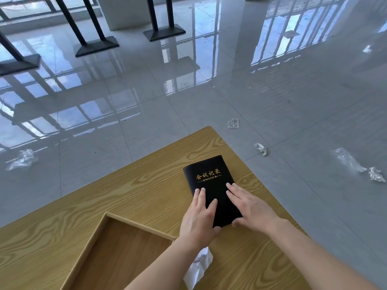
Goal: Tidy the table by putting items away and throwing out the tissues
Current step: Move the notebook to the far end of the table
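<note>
a shiny grey floor lies behind the wooden worktop. a black book lies near its far corner. the left grip and right grip rest flat on the book, fingers straight, holding nothing. a crumpled tissue lies beside the tray.

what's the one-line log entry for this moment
left hand: flat on black notebook | right hand: flat on black notebook | tissue: on table by wooden tray

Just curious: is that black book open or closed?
Closed: the black book lies flat on the table, titled front cover up.
</note>
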Demonstrator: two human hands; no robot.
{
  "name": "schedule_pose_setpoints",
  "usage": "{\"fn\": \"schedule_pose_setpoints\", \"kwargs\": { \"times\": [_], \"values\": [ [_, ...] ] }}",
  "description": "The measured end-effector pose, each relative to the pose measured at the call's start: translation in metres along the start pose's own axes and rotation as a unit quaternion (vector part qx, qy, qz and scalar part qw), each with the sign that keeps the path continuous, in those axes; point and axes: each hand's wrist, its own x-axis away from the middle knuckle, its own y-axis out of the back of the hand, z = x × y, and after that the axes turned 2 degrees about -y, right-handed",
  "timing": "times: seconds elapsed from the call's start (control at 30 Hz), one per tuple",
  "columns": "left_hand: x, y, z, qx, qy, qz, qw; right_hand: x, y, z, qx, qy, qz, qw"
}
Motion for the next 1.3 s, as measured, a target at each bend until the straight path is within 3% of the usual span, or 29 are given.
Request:
{"fn": "schedule_pose_setpoints", "kwargs": {
  "times": [0.6,0.97,1.1,1.2,1.3],
  "values": [
    [-0.056,0.0,-0.02,-0.024,0.0,0.026,0.999,-0.033,0.03,-0.045,0.033,-0.014,0.038,0.999],
    [-0.051,0.012,-0.017,-0.064,-0.011,0.039,0.997,-0.032,0.036,-0.037,0.042,-0.04,0.053,0.997],
    [-0.021,0.026,-0.004,-0.062,-0.01,0.0,0.998,-0.021,0.04,-0.017,-0.012,-0.026,-0.024,0.999],
    [0.016,0.041,0.012,-0.055,0.024,-0.031,0.998,-0.013,0.04,0.017,-0.06,-0.009,-0.097,0.993],
    [0.066,0.052,0.03,-0.056,0.069,-0.049,0.995,-0.004,0.035,0.064,-0.093,0.016,-0.12,0.988]
  ]
}}
